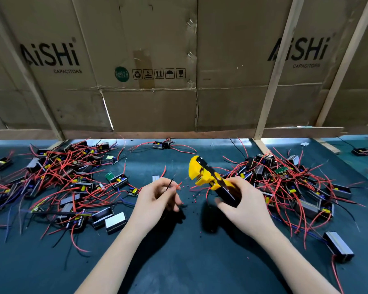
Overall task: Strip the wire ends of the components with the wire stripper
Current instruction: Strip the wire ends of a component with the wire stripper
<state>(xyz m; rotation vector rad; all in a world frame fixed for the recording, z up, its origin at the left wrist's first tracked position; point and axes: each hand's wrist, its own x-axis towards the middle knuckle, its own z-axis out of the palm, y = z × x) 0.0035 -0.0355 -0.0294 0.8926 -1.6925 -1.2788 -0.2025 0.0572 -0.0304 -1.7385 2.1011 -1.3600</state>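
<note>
My right hand grips the black handles of a yellow and black wire stripper, its jaws pointing up and left above the mat. My left hand pinches thin wires, a black wire and a red wire, whose ends stick up toward the stripper's jaws without touching them. The component those wires belong to is hidden under my left hand. Small bits of stripped insulation lie scattered on the mat between my hands.
A dark green mat covers the table. Piles of small black components with red wires lie at the left and at the right. A single component lies at the near right. Cardboard sheets on wooden slats wall off the back.
</note>
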